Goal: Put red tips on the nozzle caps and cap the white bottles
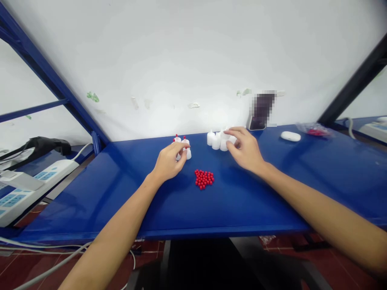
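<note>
My left hand (169, 162) is at the group of white bottles with red caps (177, 139), left of centre near the wall. Its thumb and forefinger close round a red-capped bottle, which the fingers partly hide. At the uncapped white bottles (215, 141), right of centre, my right hand (246, 150) has its thumb and fingertips round one white bottle, partly covered by the hand. Several small red caps (204, 179) lie in a loose pile on the blue table (223, 209), nearer to me than both groups.
A phone (260, 114), partly pixelated, leans on the wall at the back right. Right of it lie a white oval case (290, 136) and a clear bag with red pieces (316, 131). White power strips (45, 177) and cables are at the left.
</note>
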A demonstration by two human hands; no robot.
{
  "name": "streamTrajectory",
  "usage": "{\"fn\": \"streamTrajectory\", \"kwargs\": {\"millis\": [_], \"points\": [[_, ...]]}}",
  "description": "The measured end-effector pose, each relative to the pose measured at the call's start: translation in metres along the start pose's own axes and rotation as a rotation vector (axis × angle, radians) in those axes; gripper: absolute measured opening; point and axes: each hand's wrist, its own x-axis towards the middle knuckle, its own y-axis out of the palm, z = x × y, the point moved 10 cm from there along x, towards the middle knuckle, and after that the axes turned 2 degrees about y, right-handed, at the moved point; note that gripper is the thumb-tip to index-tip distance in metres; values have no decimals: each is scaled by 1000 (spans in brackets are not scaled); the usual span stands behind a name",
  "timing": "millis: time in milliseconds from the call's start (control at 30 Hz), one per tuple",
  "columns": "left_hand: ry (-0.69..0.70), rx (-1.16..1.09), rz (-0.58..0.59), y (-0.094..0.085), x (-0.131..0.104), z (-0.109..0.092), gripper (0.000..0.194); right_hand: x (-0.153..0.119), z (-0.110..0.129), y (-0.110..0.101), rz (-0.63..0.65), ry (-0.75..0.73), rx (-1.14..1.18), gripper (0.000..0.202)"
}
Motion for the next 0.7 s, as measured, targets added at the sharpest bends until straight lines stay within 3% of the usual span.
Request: {"fn": "streamTrajectory", "kwargs": {"millis": [100, 200, 267, 433, 567, 700], "points": [[-56, -116, 254, 24, -6, -3, 22, -5, 20, 0, 23, -119, 106, 23], [-124, -220, 467, 49, -16, -5, 24, -13, 30, 22, 206, -200, 106, 25], [-149, -280, 548, 60, -20, -7, 25, -20, 28, 41, 342, -216, 64, 28], [-176, -344, 602, 65, -23, -7, 29, -29, 18, 65, 530, -178, -10, 29], [-181, -379, 614, 62, -24, -7, 34, -32, 16, 67, 572, -163, -54, 29], [-196, -369, 639, 62, -24, -6, 23, -33, 20, 67, 577, -216, -65, 33]]}}
